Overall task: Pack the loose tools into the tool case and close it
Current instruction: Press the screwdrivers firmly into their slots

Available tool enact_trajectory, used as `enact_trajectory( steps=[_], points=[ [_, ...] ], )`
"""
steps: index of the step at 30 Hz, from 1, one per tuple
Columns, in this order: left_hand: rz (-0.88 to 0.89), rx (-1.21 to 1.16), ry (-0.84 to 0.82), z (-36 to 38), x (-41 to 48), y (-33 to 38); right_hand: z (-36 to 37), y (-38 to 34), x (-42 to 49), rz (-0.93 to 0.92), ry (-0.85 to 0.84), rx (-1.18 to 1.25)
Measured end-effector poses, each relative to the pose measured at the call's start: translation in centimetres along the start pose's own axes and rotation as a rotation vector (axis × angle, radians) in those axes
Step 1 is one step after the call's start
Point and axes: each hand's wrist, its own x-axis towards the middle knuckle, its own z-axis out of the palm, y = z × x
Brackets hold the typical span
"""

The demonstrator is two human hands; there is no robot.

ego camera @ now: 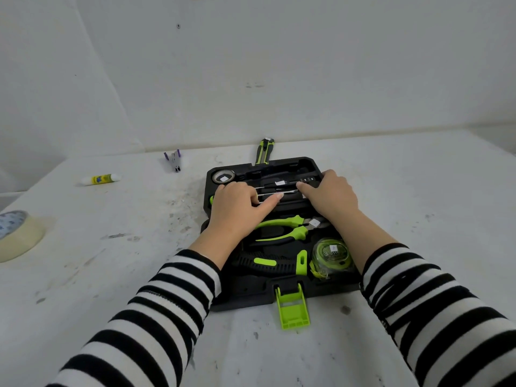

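Note:
The black tool case (298,163) lies open flat on the white table, its green latch (291,308) hanging at the near edge. In the near half sit green-handled pliers (282,227), a black and green handle (268,262) and a green tape measure (331,255). My left hand (237,208) and my right hand (332,196) rest on the far half, fingers pressing on thin metal screwdriver shafts (275,192) seated there. A green and black utility knife (264,150) lies loose on the table just behind the case. What is under my palms is hidden.
A purple stapler (174,159) and a glue stick (100,179) lie at the back left. A roll of tape (19,233) sits at the far left edge. A white wall rises right behind the table.

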Motion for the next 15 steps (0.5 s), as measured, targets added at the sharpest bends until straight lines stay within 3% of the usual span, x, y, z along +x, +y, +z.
enact_trajectory(
  steps=[5, 7, 11, 15],
  points=[
    [0.059, -0.032, 0.035, 0.0, -0.1, -1.0, 0.0, -0.6, -1.2, -0.167, 0.16, -0.162],
    [0.074, -0.008, 0.036, 0.1, 0.0, -1.1, -0.1, -0.7, -1.3, -0.212, 0.117, -0.173],
    [0.065, 0.002, 0.072, 0.2, 0.0, -1.0, -1.1, -0.1, -0.1, -0.131, -0.155, 0.184],
    [0.048, -0.02, 0.066, 0.3, 0.1, -1.3, -1.5, 0.3, -0.2, -0.093, -0.195, 0.423]
  ],
)
